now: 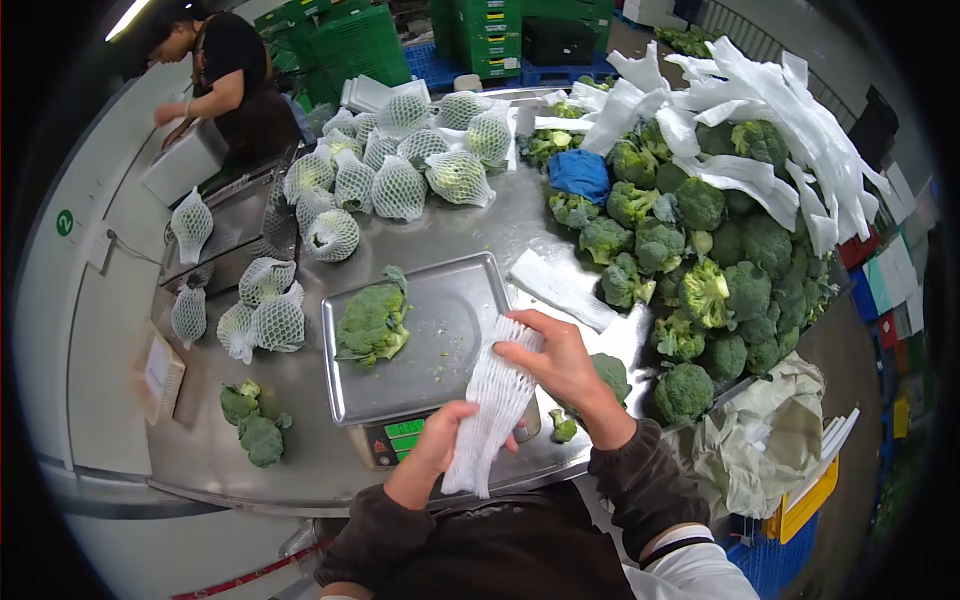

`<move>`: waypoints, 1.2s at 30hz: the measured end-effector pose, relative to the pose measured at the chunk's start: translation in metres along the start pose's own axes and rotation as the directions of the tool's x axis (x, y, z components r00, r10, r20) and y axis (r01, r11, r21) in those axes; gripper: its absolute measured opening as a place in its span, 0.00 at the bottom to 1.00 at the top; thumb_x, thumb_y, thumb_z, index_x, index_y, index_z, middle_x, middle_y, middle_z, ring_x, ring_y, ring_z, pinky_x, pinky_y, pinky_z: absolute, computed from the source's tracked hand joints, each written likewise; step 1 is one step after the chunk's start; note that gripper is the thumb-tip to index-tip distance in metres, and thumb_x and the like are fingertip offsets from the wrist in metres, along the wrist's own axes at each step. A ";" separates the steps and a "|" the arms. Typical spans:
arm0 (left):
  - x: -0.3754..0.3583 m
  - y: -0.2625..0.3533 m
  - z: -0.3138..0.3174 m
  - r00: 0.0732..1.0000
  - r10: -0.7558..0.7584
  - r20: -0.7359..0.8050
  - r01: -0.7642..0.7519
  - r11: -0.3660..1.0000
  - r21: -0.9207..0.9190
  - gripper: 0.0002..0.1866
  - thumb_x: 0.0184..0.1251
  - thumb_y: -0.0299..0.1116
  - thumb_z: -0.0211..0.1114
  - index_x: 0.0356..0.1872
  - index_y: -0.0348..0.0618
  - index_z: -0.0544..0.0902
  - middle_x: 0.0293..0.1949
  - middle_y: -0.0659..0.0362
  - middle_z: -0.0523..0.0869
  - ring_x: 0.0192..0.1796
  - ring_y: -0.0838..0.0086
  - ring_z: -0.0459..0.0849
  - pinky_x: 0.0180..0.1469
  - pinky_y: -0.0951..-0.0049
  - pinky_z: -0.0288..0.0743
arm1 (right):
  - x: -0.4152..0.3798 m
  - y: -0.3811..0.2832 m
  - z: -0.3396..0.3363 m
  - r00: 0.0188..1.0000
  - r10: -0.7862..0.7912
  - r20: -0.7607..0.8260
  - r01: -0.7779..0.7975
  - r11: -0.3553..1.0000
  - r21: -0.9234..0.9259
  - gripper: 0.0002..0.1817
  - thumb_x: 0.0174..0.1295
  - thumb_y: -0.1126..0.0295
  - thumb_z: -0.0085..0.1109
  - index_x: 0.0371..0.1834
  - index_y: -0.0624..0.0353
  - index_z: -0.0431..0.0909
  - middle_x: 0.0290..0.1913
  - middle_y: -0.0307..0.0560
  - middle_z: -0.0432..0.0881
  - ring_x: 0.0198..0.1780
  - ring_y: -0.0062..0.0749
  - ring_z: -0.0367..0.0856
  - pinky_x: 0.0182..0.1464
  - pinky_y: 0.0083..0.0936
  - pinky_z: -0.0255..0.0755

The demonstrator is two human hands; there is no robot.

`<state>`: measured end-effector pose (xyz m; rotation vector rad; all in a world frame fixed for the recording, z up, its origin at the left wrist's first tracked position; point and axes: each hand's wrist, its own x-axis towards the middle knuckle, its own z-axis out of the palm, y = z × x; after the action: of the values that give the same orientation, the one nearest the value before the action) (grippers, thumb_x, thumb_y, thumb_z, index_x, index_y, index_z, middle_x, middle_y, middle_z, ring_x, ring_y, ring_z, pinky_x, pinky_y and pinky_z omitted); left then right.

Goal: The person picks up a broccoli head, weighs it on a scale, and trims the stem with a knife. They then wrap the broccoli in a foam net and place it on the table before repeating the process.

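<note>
Foam sleeve held by right fingers farther, left fingers nearer.

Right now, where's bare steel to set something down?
Steel table between the netted broccoli cluster and scale tray; also between that tray and the loose broccoli pair. Crowded: right side, under the broccoli pile, and the far edge's netted heads.

Scale partly hidden beneath the tray and behind the left hand.
</note>
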<state>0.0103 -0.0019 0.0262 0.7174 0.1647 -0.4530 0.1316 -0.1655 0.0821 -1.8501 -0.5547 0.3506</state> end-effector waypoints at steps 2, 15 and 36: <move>-0.009 0.007 0.001 0.990 0.025 0.139 0.020 0.951 -0.309 0.36 0.70 0.53 0.42 0.61 0.23 0.63 0.52 0.31 0.74 0.47 0.46 0.81 0.47 0.54 0.77 | 0.003 0.016 0.005 0.996 0.066 -0.058 -0.045 0.948 0.314 0.19 0.57 0.67 0.63 0.48 0.68 0.76 0.40 0.48 0.82 0.42 0.30 0.80 0.47 0.24 0.72; 0.009 -0.033 -0.006 0.768 0.465 -0.441 -0.435 0.883 0.174 0.19 0.69 0.31 0.56 0.58 0.35 0.71 0.49 0.60 0.79 0.49 0.79 0.76 0.54 0.78 0.68 | -0.032 0.020 0.085 0.990 -0.086 -0.108 0.069 0.986 -0.149 0.16 0.67 0.69 0.44 0.55 0.57 0.74 0.49 0.50 0.74 0.49 0.42 0.76 0.50 0.28 0.69; -0.077 0.003 -0.084 0.895 -0.140 -0.423 0.125 0.990 -0.064 0.15 0.64 0.34 0.62 0.50 0.41 0.78 0.37 0.58 0.84 0.35 0.76 0.82 0.37 0.75 0.77 | 0.022 0.038 0.099 0.715 0.225 0.661 -0.697 0.300 0.651 0.19 0.65 0.64 0.50 0.52 0.68 0.74 0.43 0.49 0.82 0.43 0.34 0.82 0.46 0.27 0.76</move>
<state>-0.0564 0.0828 -0.0113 0.7669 0.6375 -0.4159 0.1087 -0.0848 0.0137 -0.7866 -0.0005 1.2798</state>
